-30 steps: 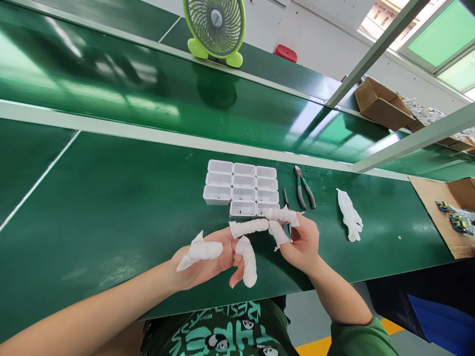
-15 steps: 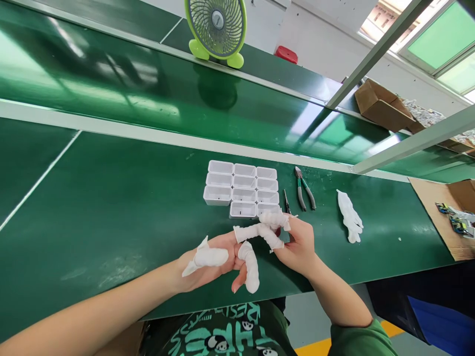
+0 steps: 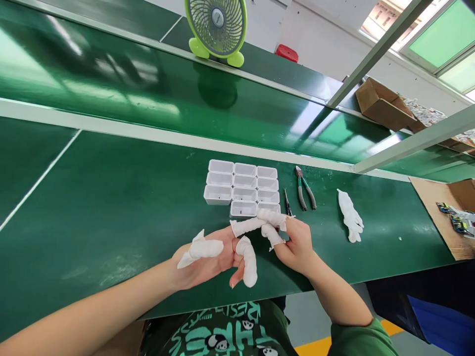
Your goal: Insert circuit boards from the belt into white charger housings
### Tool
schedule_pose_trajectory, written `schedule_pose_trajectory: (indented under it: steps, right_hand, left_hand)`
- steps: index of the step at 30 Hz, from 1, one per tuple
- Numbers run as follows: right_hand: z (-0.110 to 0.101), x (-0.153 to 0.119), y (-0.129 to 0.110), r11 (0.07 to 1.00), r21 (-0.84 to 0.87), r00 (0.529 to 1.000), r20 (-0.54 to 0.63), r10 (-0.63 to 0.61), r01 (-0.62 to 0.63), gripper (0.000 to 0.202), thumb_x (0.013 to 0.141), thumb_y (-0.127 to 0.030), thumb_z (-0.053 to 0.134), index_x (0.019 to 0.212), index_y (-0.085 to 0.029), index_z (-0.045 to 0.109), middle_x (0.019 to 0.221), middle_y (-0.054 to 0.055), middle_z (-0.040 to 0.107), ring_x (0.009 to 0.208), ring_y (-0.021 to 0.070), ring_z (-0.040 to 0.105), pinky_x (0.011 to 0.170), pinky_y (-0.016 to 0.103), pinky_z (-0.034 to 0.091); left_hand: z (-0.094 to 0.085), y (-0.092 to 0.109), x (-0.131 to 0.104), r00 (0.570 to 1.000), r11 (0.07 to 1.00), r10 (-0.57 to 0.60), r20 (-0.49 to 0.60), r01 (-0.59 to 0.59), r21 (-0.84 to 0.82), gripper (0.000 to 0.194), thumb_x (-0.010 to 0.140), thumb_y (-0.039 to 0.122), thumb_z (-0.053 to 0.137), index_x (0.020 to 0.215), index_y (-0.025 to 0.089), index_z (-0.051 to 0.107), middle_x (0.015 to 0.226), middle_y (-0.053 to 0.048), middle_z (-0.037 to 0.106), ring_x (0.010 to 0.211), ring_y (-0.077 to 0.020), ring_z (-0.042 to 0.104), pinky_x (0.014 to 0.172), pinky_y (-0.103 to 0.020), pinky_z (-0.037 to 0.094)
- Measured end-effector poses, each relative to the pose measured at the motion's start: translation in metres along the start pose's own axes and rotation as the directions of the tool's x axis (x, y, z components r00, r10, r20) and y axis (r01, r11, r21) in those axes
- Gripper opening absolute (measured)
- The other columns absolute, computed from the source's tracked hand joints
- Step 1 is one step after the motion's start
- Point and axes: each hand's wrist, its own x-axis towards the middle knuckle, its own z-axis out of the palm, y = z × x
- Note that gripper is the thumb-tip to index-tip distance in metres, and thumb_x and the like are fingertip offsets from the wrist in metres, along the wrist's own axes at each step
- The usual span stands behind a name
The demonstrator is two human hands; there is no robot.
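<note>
My left hand point(image 3: 218, 254) lies palm up above the green bench, with white finger cots point(image 3: 247, 262) on its thumb, index and middle fingers. Its index finger is stretched toward my right hand point(image 3: 293, 237), which also wears white cots on thumb and index finger. The right thumb and index finger close around the tip of the left index finger. White plastic compartments point(image 3: 244, 201), joined in rows, stand just beyond the hands; tiny dark bits lie in some. Black tweezers point(image 3: 288, 203) lie beside them, partly behind my right hand.
Pliers with green and grey handles point(image 3: 305, 190) and a crumpled white glove point(image 3: 350, 216) lie to the right. A cardboard box point(image 3: 426, 212) with small packets is at the far right. A green fan point(image 3: 217, 29) stands on the raised shelf, near another cardboard box point(image 3: 384, 106).
Both hands have shifted slightly left. The right thumb and index finger have moved a little along the tip of the left index finger.
</note>
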Motion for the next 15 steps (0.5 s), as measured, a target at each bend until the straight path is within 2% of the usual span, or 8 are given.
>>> schedule_pose_trajectory:
  steps: [6,11,15]
  right_hand:
    - [-0.0006,0.0006,-0.0003,1.000,0.026,1.000,-0.027,0.006,-0.005,0.022,0.092,-0.011,0.053,0.094,-0.022,0.071,0.063,-0.001,0.066,0.054,0.0137,0.060,0.052,0.023,0.049]
    - [0.0003,-0.0001,-0.0007,0.999,0.038,1.000,-0.028,0.001,0.000,0.022,0.090,-0.015,0.057,0.106,-0.023,0.070,0.064,-0.002,0.066,0.054,0.0141,0.061,0.054,0.024,0.051]
    - [0.0026,-0.0013,0.0010,1.000,-0.002,1.000,-0.024,-0.014,0.014,0.017,0.091,-0.016,0.058,0.103,-0.023,0.068,0.063,-0.002,0.064,0.053,0.0133,0.058,0.052,0.024,0.049]
  left_hand:
    - [0.0023,0.0023,0.0015,0.999,0.999,-0.030,0.022,0.029,0.019,0.090,0.087,0.056,0.057,0.159,0.011,0.026,0.091,-0.009,0.069,0.067,-0.0164,0.052,0.061,-0.029,0.040]
    - [0.0004,0.0030,-0.0005,1.000,1.000,-0.009,-0.018,0.008,-0.030,0.082,0.087,0.054,0.056,0.154,0.010,0.038,0.085,-0.008,0.067,0.071,-0.0189,0.055,0.058,-0.028,0.038]
    - [-0.0010,0.0037,-0.0014,0.999,0.999,-0.013,-0.033,0.012,-0.040,0.078,0.087,0.056,0.057,0.151,0.012,0.044,0.087,-0.008,0.066,0.074,-0.0191,0.056,0.058,-0.027,0.038]
